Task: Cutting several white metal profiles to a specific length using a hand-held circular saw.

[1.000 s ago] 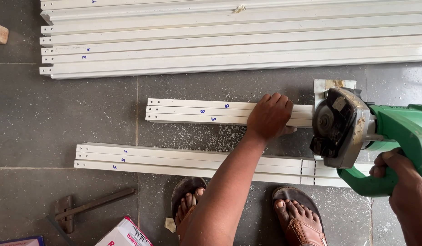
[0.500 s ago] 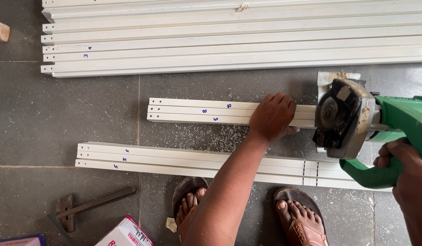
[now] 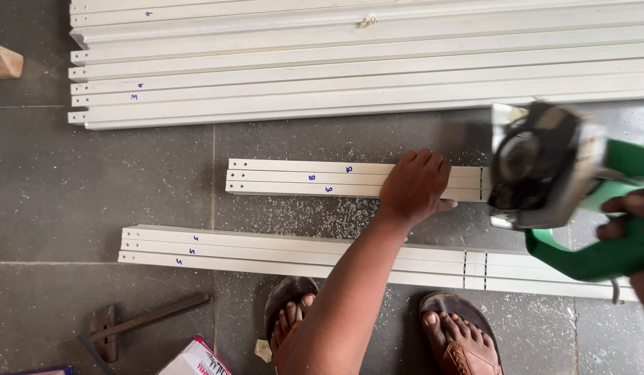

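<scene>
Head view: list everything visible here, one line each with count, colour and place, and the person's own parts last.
Long strips: a stack, exact count unclear, white, across the top of the floor.
Short strip bundle: three strips side by side, white with small blue marks, centre.
Longer strip bundle: three strips, white, below the short bundle, with cut slots near its right end.
Power cutter: one, green body with grey guard, blurred, at the right end of the short bundle.
Metal tool: one, dark, lower left.
Wood block: one, tan, left edge.
Printed packet: one, white and red, bottom edge.
Floor: grey tiles, dusted with white chips.
Sandals: two, brown, on the person's feet, bottom.
Left hand: pressing down on the short bundle.
Right hand: gripping the cutter's handle.
</scene>
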